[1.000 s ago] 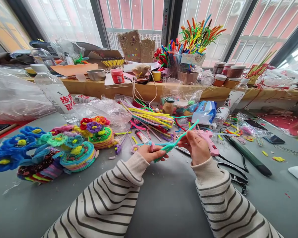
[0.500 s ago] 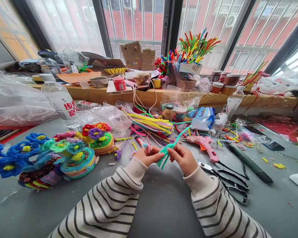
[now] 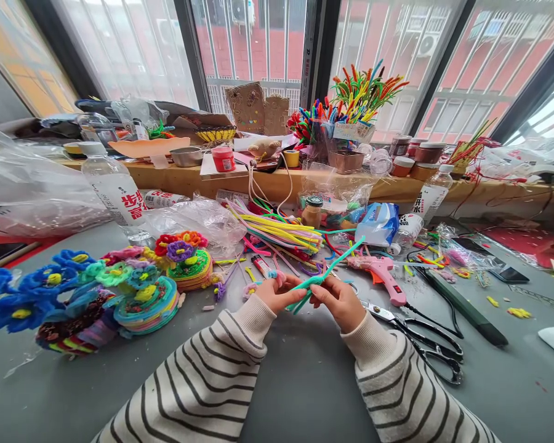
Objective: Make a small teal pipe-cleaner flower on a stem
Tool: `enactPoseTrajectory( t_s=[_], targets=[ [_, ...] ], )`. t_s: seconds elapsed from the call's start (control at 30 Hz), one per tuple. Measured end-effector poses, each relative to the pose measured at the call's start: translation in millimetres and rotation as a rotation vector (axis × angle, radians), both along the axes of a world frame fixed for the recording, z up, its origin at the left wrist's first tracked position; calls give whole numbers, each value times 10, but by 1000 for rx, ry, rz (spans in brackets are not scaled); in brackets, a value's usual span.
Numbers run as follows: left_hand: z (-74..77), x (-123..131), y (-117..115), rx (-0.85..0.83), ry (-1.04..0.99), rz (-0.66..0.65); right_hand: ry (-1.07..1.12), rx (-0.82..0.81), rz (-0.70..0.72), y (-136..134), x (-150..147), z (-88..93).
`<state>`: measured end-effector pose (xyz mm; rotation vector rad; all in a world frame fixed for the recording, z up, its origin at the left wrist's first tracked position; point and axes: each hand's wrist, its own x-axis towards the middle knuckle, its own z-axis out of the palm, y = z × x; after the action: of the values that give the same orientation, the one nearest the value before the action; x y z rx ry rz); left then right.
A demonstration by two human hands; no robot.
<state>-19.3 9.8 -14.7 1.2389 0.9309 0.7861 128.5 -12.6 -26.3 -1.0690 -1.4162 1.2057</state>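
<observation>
Between my two hands is a small bunch of turquoise pipe cleaners (image 3: 343, 258), with one long stem slanting up to the right and several short ends at the lower left. My left hand (image 3: 273, 295) pinches the bunch from the left, thumb on the short ends. From the other side, my right hand (image 3: 340, 301) grips it near its middle with thumb and forefinger. Black-handled scissors (image 3: 436, 347) lie just right of my right wrist. A pink glue gun (image 3: 382, 275) rests beyond that hand.
Fuzzy pipe-cleaner flowers on round bases (image 3: 145, 301) stand at the left. A pile of loose pipe cleaners (image 3: 281, 229) lies ahead, near a small jar (image 3: 312, 212). Water bottles (image 3: 113, 187) and plastic bags (image 3: 198, 224) stand behind. A phone (image 3: 512, 274) is at the right.
The turquoise bunch has turned in my fingers: its short ends hung down before and now slant to the left, and the long stem looks straighter. Both hands stay nearly in place.
</observation>
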Motion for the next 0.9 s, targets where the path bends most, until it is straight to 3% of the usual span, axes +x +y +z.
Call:
enactPoseTrajectory(
  t_s=[0.37, 0.9],
  targets=[
    [-1, 41, -37, 42, 49, 22, 26, -11, 28, 14, -5, -34],
    [-48, 58, 33, -59, -48, 20, -3, 15, 20, 11, -40, -35]
  ],
)
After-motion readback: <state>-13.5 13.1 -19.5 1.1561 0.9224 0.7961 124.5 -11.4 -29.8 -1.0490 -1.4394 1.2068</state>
